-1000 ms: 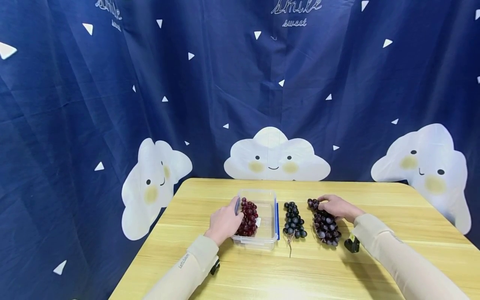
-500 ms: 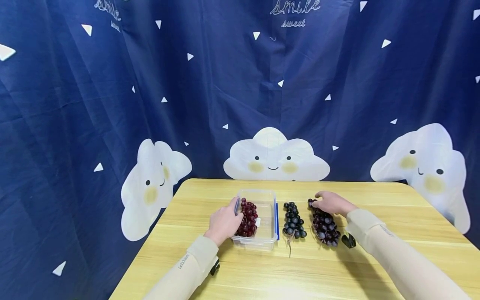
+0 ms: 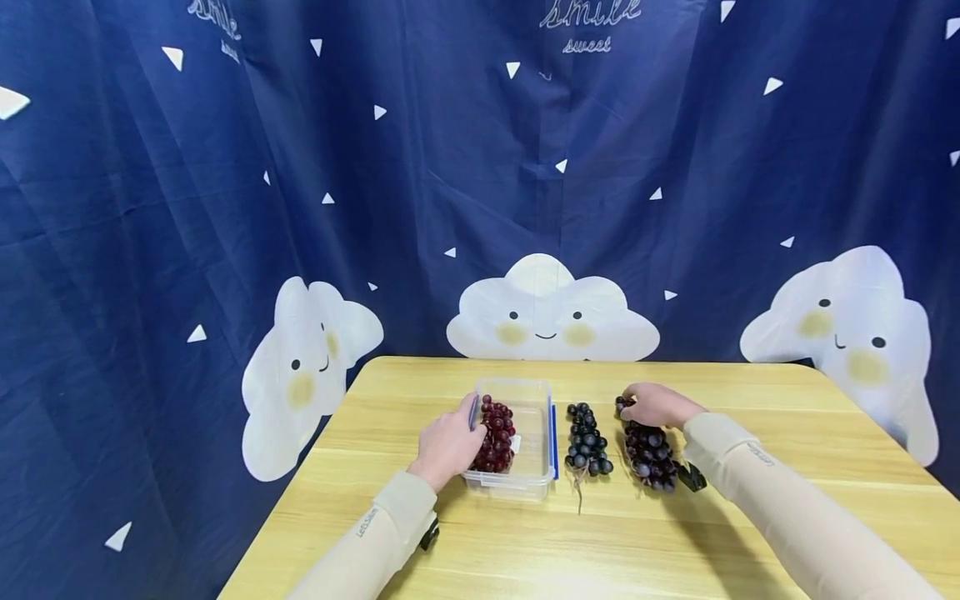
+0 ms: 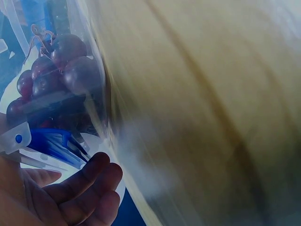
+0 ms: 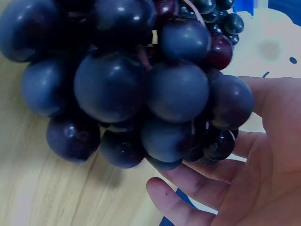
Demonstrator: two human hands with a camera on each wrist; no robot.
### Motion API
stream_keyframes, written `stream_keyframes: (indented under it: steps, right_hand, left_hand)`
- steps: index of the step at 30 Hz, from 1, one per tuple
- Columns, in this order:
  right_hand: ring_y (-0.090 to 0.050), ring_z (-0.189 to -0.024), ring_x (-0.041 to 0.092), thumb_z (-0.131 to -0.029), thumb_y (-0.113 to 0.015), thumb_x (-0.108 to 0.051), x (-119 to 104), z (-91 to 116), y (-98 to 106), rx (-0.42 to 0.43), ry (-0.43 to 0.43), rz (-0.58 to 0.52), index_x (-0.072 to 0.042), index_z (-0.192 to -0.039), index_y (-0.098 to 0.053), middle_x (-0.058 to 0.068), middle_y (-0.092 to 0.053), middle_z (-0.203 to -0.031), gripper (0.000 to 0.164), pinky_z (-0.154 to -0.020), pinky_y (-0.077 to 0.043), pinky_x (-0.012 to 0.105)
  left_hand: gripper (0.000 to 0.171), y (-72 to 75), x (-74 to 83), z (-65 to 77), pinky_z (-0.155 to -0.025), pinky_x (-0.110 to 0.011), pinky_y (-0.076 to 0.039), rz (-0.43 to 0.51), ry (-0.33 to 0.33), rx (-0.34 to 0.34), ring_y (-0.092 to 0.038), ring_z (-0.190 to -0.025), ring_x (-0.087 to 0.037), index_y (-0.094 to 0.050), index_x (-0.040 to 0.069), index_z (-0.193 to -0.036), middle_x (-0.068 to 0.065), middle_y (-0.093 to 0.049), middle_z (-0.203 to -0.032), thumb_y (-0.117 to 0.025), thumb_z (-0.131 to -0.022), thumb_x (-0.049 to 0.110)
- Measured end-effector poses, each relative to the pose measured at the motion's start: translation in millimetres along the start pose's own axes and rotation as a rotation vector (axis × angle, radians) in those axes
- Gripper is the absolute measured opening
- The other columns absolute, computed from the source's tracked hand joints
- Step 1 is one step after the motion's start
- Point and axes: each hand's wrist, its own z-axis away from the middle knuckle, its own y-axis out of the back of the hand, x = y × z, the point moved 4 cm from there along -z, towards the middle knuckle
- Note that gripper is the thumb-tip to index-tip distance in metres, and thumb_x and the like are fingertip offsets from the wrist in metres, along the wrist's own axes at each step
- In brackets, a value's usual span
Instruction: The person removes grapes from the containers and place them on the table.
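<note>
My left hand (image 3: 447, 443) grips the left side of a clear plastic container (image 3: 534, 429). In the left wrist view its fingers curl by a blue clip flap (image 4: 56, 141). A bunch of red grapes (image 3: 498, 442) lies in the container's left part. Farther right, a bunch of dark purple grapes (image 3: 652, 457) lies on the table, and my right hand (image 3: 660, 406) holds it near its far end. The right wrist view has the thumb side and fingers around the bunch, partly hidden behind the grapes (image 5: 113, 84).
Between the container and the purple bunch lies a bunch of black grapes (image 3: 587, 442), its stem pointing toward me. A blue clip flap (image 3: 555, 442) runs along the container's right side. Behind the wooden table (image 3: 525, 550) hangs a dark blue curtain (image 3: 405, 192) with printed clouds.
My right hand has shifted slightly left and away from me along the purple bunch; its fingers lifted, then closed near the far end. My left hand and the container have stayed put.
</note>
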Motion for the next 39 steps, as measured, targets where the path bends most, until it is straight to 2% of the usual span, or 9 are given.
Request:
stream_keyframes:
  steps: [4, 10, 14, 18, 27, 39]
  right_hand:
    - [-0.055, -0.092, 0.025, -0.085, -0.06, -0.018, -1.1, 0.2, -0.1, -0.002, 0.003, 0.019, 0.002, -0.121, -0.055, 0.019, -0.058, -0.117, 0.041, -0.075, -0.045, 0.042]
    - [-0.055, -0.088, 0.024, -0.084, -0.06, -0.019, -1.5, 0.7, 1.0, 0.005, 0.003, 0.046, 0.0, -0.117, -0.058, 0.016, -0.06, -0.112, 0.038, -0.075, -0.045, 0.043]
    - [-0.056, -0.101, 0.032, -0.086, -0.06, -0.022, -2.8, 0.4, 0.9, -0.003, 0.001, 0.076, 0.0, -0.12, -0.056, 0.018, -0.059, -0.117, 0.041, -0.084, -0.044, 0.05]
    - [-0.049, -0.114, 0.041, -0.087, -0.059, -0.024, -3.3, -0.3, 1.2, -0.021, -0.003, 0.09, 0.001, -0.126, -0.052, 0.022, -0.054, -0.125, 0.047, -0.089, -0.041, 0.054]
    - [-0.05, -0.113, 0.04, -0.088, -0.058, -0.026, -8.3, -0.3, 5.1, -0.02, -0.002, 0.145, -0.001, -0.125, -0.053, 0.02, -0.054, -0.125, 0.045, -0.089, -0.041, 0.054]
    - [-0.049, -0.115, 0.04, -0.087, -0.06, -0.027, -32.5, 1.6, 11.8, 0.003, 0.025, 0.223, -0.001, -0.125, -0.054, 0.02, -0.053, -0.127, 0.046, -0.091, -0.041, 0.053]
  left_hand:
    - [0.062, 1.1, 0.2, -0.6, -0.046, -0.034, -0.037, -0.003, -0.002, 0.008, -0.055, -0.061, -0.02, -0.031, 0.027, -0.144, -0.009, -0.065, -0.088, -0.048, -0.087, 0.042]
    - [0.063, 0.8, 0.2, -1.1, -0.046, -0.034, -0.036, -0.008, -0.004, 0.003, -0.053, -0.058, -0.019, -0.029, 0.027, -0.145, -0.01, -0.066, -0.088, -0.048, -0.087, 0.043]
    - [0.063, 1.0, 0.0, -0.7, -0.046, -0.034, -0.037, -0.012, -0.005, 0.001, -0.053, -0.059, -0.019, -0.03, 0.027, -0.144, -0.01, -0.066, -0.089, -0.048, -0.087, 0.043]
    - [0.063, 1.1, -0.8, -0.6, -0.046, -0.034, -0.036, -0.007, -0.005, -0.002, -0.052, -0.057, -0.018, -0.03, 0.027, -0.144, -0.009, -0.065, -0.088, -0.048, -0.087, 0.043]
    - [0.062, 1.0, -1.1, -1.3, -0.046, -0.034, -0.036, -0.007, -0.014, 0.0, -0.054, -0.059, -0.019, -0.031, 0.026, -0.144, -0.01, -0.066, -0.089, -0.049, -0.087, 0.043]
    - [0.062, -0.1, -1.7, -1.2, -0.048, -0.034, -0.038, -0.008, -0.015, 0.003, -0.056, -0.062, -0.019, -0.03, 0.027, -0.144, -0.008, -0.066, -0.091, -0.048, -0.087, 0.044]
